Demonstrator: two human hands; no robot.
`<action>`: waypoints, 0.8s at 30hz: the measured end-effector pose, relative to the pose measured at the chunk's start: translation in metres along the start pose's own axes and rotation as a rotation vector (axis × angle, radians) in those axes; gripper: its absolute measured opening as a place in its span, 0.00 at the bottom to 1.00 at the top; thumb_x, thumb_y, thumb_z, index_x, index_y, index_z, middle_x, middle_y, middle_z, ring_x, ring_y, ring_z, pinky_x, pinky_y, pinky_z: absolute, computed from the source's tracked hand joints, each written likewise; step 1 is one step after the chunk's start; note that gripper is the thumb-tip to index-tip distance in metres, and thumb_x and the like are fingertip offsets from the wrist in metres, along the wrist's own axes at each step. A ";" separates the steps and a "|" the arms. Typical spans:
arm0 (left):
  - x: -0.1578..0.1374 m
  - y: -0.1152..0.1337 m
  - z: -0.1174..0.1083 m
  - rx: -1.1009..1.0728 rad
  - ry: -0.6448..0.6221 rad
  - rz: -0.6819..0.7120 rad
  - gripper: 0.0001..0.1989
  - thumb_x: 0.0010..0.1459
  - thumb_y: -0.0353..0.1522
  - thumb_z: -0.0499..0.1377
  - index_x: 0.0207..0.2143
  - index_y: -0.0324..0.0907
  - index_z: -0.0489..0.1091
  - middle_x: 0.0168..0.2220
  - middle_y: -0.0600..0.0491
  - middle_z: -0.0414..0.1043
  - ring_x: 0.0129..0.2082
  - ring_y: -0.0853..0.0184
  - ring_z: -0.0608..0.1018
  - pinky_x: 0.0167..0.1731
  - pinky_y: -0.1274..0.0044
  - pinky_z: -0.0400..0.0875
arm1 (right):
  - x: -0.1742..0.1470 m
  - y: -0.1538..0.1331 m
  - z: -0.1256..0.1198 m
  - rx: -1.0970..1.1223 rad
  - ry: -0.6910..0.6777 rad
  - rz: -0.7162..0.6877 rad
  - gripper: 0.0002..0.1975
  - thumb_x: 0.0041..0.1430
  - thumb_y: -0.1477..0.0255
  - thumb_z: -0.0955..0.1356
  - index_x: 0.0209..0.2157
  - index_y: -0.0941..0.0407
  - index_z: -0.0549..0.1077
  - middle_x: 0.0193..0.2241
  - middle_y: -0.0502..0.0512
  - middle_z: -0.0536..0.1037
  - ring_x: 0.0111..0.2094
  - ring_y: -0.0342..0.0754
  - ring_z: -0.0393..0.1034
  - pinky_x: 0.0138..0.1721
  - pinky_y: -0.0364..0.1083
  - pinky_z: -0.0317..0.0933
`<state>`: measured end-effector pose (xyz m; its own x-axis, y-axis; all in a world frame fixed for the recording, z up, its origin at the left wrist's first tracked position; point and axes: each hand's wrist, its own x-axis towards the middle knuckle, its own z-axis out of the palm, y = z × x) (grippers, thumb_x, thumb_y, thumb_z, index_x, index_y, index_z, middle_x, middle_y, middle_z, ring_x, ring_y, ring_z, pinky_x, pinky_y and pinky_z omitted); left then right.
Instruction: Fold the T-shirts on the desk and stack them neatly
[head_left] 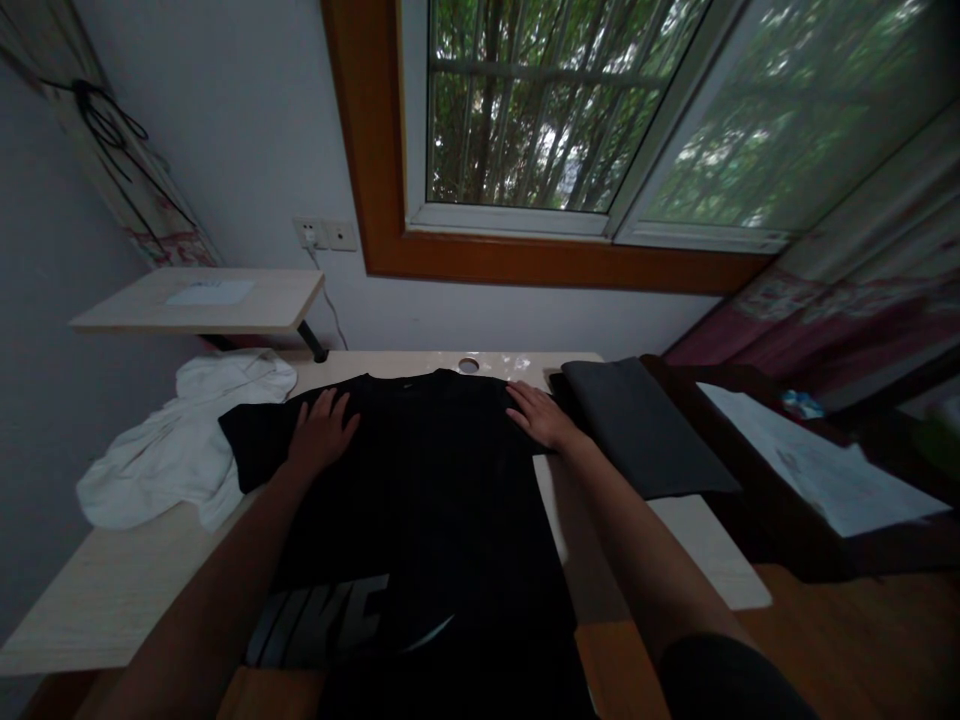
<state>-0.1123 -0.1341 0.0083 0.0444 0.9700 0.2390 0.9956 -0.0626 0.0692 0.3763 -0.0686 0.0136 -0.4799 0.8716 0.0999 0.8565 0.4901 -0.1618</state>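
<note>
A black T-shirt (435, 480) lies spread over the desk, its collar toward the wall and its lower part reaching the near edge. Large grey lettering shows on its lower left. My left hand (322, 432) rests on the shirt near the left shoulder, fingers spread. On the right shoulder lies my right hand (538, 415), flat with its fingers stretched out. Neither hand grips the cloth. The shirt's right sleeve is partly covered by my right hand.
A crumpled white garment (180, 440) lies left, below a raised shelf (202, 300). At the right is a folded dark grey cloth (645, 425). The pale desk (97, 590) has a round hole (469, 366) at the back. A dark table (780, 490) bearing a white sheet (825, 465) adjoins it.
</note>
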 end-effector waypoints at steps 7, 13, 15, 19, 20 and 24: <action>0.016 0.003 0.003 0.067 -0.054 -0.040 0.32 0.70 0.47 0.42 0.70 0.42 0.57 0.73 0.41 0.50 0.74 0.55 0.52 0.69 0.53 0.46 | 0.005 0.008 0.007 -0.051 0.012 0.034 0.33 0.73 0.53 0.54 0.72 0.53 0.54 0.73 0.56 0.53 0.74 0.55 0.43 0.72 0.61 0.43; 0.018 0.002 0.004 0.090 -0.074 -0.016 0.33 0.71 0.48 0.41 0.71 0.40 0.55 0.74 0.41 0.47 0.74 0.54 0.52 0.69 0.51 0.47 | -0.001 0.003 0.010 -0.062 0.044 0.057 0.33 0.73 0.53 0.53 0.72 0.51 0.53 0.73 0.54 0.53 0.73 0.57 0.44 0.71 0.62 0.44; 0.016 0.003 0.002 0.084 -0.078 -0.012 0.33 0.71 0.47 0.41 0.71 0.40 0.55 0.74 0.41 0.47 0.74 0.53 0.52 0.68 0.49 0.47 | -0.006 0.000 0.009 -0.062 0.051 0.058 0.32 0.73 0.53 0.53 0.72 0.51 0.54 0.73 0.54 0.53 0.73 0.57 0.44 0.71 0.63 0.44; 0.004 0.006 -0.002 0.082 -0.051 0.022 0.31 0.71 0.45 0.42 0.70 0.41 0.56 0.73 0.42 0.49 0.74 0.53 0.52 0.68 0.49 0.48 | -0.018 -0.005 0.008 -0.059 0.058 0.059 0.32 0.73 0.54 0.54 0.72 0.52 0.54 0.73 0.54 0.53 0.73 0.56 0.45 0.71 0.63 0.44; -0.001 0.006 -0.002 0.083 -0.040 0.035 0.31 0.71 0.44 0.42 0.70 0.41 0.56 0.73 0.42 0.50 0.74 0.53 0.52 0.68 0.49 0.48 | -0.022 -0.007 0.008 -0.055 0.062 0.057 0.32 0.73 0.54 0.55 0.72 0.52 0.54 0.73 0.55 0.53 0.73 0.56 0.45 0.71 0.63 0.44; -0.024 0.009 -0.006 0.078 -0.015 0.067 0.30 0.71 0.43 0.43 0.70 0.41 0.57 0.73 0.42 0.50 0.73 0.53 0.53 0.68 0.51 0.48 | -0.040 -0.011 0.008 -0.023 0.081 0.050 0.31 0.73 0.55 0.56 0.71 0.51 0.55 0.72 0.55 0.55 0.73 0.56 0.45 0.71 0.63 0.44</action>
<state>-0.1050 -0.1591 0.0086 0.1114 0.9678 0.2258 0.9938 -0.1091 -0.0225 0.3848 -0.1082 0.0039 -0.4204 0.8909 0.1717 0.8835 0.4451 -0.1458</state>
